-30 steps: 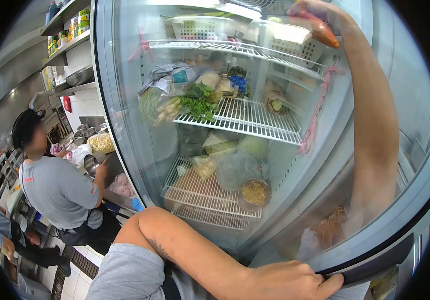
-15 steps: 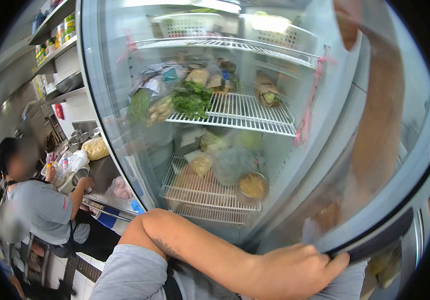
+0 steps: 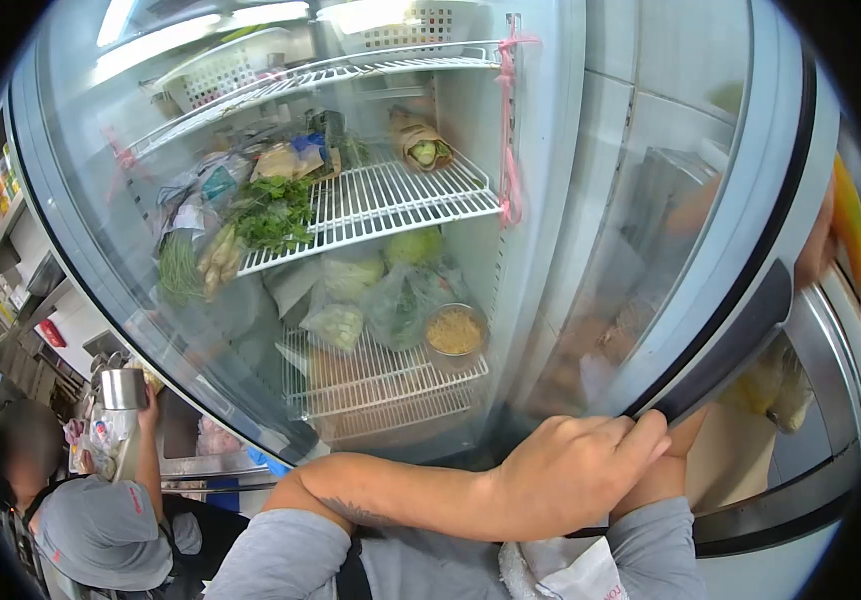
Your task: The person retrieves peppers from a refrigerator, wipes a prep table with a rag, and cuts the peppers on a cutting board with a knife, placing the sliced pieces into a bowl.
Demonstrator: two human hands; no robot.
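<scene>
My left hand (image 3: 586, 460) reaches across my body, its fingers curled round the lower edge of the glass fridge door (image 3: 696, 345). Past that door, at the far right, part of my right hand (image 3: 817, 245) shows, closed on a long yellow-orange thing (image 3: 850, 225) whose kind I cannot make out. Inside the fridge, leafy green herbs (image 3: 273, 212) and pale roots (image 3: 221, 260) lie on the middle wire shelf (image 3: 381, 205). A paper-wrapped green vegetable (image 3: 425, 150) rests at its right. Lower down are bagged vegetables (image 3: 336, 326) and a metal bowl of yellowish shreds (image 3: 455, 332).
White perforated baskets (image 3: 216, 80) occupy the top shelf. On the left, a co-worker (image 3: 101, 530) in a grey shirt holds a metal pot (image 3: 125, 389) beside a counter. A white cloth (image 3: 561, 570) hangs at my front. Bagged goods (image 3: 781, 385) stand beyond the door.
My view has turned and the fridge shelves sit further left. My right hand has come down into sight past the door's edge with the yellow-orange thing. The co-worker's pot is higher.
</scene>
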